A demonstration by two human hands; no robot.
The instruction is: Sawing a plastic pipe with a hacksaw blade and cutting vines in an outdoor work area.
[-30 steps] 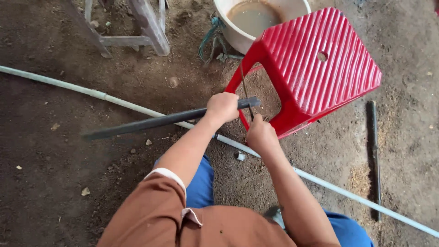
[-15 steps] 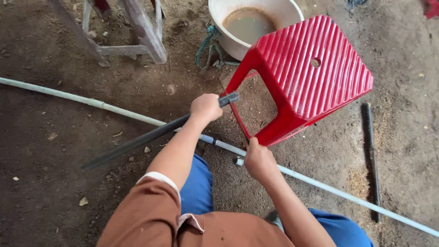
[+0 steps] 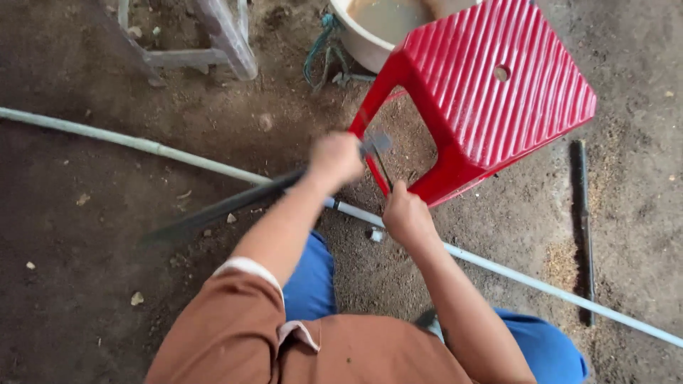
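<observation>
Head view: hands (image 3: 334, 158) gripping dark bar (image 3: 228, 205)

We see the left hand (image 3: 336, 158) motion-blurred, and the dark bar (image 3: 235, 203) it grips smears too; its fist hides the bar's middle. The thin rod (image 3: 382, 169) above the right hand (image 3: 405, 217) is too slim to identify. The basin (image 3: 370, 32) and wooden frame (image 3: 213, 43) are cut by the top edge. The pale pipe (image 3: 512, 274) vanishes behind both arms and runs off both sides.
</observation>
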